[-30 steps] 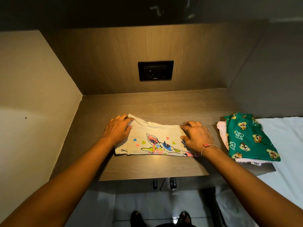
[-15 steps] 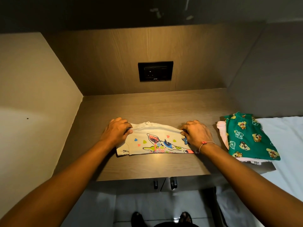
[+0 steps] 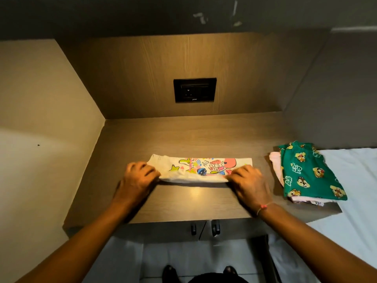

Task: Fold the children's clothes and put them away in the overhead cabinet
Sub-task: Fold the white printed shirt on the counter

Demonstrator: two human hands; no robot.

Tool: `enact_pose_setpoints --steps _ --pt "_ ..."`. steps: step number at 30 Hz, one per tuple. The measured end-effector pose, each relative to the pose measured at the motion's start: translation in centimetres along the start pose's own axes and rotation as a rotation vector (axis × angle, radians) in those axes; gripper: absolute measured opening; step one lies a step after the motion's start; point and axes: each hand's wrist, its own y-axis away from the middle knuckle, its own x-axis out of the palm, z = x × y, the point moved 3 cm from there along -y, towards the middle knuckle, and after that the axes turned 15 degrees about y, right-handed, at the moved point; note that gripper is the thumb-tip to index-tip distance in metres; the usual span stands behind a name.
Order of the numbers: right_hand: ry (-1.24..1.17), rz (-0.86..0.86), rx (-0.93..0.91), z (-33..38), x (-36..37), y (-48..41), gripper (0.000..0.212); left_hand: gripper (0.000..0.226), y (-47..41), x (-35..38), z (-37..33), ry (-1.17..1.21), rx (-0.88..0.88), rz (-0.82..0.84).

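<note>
Lying left-to-right on desk (image 3: 183, 137), folded shirt (image 3: 201, 167), fingers (image 3: 150, 171) of both hands pinching its ends

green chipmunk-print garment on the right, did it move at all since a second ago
No. The green chipmunk-print garment lies where it was on the pink clothing at the wooden desk's right end, beside the white bedsheet.

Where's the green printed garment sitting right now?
In the head view, the green printed garment lies on top of a pale folded stack at the wooden counter's right end, right of the right hand, beside the white bedding.
</note>
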Motion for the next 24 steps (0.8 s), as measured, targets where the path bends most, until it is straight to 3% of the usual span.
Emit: enact_pose_setpoints --steps 4,8,12,17,21,24 --pt "-0.018 0.108 0.034 0.8 1.0 2.3 0.034 0.037 2.0 1.6 0.2 0.071 -0.128 0.048" --pt "-0.105 0.061 0.096 3.1 -0.2 2.1 0.041 0.052 1.6 1.9 -1.6 0.131 -0.089 0.037" --pt "-0.054 0.280 0.077 7.5 1.5 1.9 0.067 0.071 1.0 4.1 -2.6 0.120 -0.155 0.252" --pt "0.029 0.382 0.201 5.3 4.0 3.2 0.078 0.075 1.5 4.7 -0.8 0.110 -0.279 0.289" --pt "-0.050 0.381 0.139 3.6 4.2 2.3 0.073 0.080 2.1 3.5 -1.2 0.115 -0.305 0.288" --pt "-0.126 0.423 -0.010 0.6 4.5 -1.1 0.071 0.080 3.6 2.7 -3.1 0.122 -0.331 0.322"
